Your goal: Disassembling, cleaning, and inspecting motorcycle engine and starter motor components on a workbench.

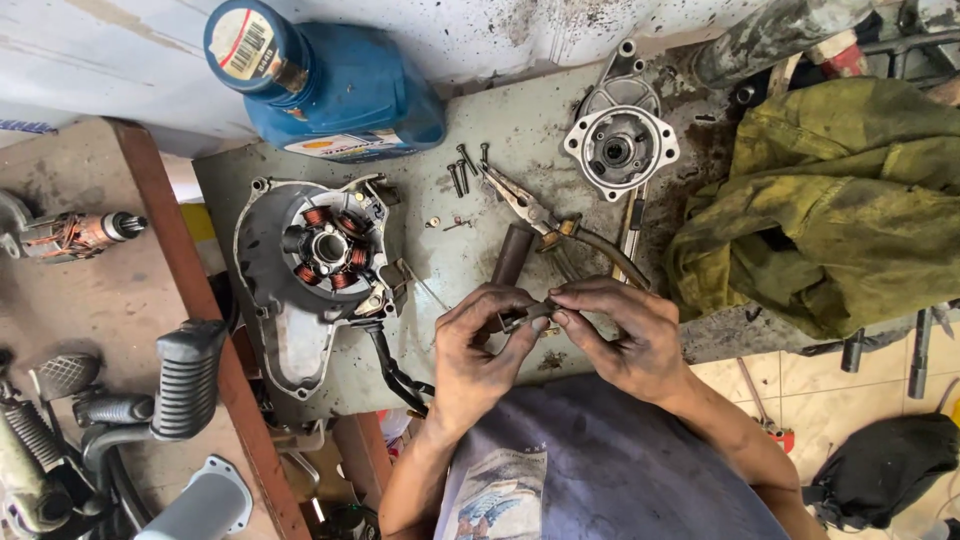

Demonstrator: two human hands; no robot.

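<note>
- Hands meet low over the near edge of the grey tabletop (520, 130), both grimy with grease.
- Left hand (480, 350) curls its thumb and fingers around one end of a small dark metal part (527, 316); right hand (625, 340) pinches the other end with its fingertips.
- That part sits between the two hands, lifted just above the tabletop, too small to make out further.
- Just behind the hands, a dark cylinder (512, 254) stands on the tabletop, and pliers (535, 212) lie beside it, jaws pointing away.
- Loose screws (462, 170) rest near the pliers' tip.
- Off to the left lies an engine cover with copper coils (325, 250); a blue oil bottle (330, 85) lies on its side beyond it.
- A round metal housing (620, 148) sits far right of the screws, next to a dirty green cloth (830, 200).
</note>
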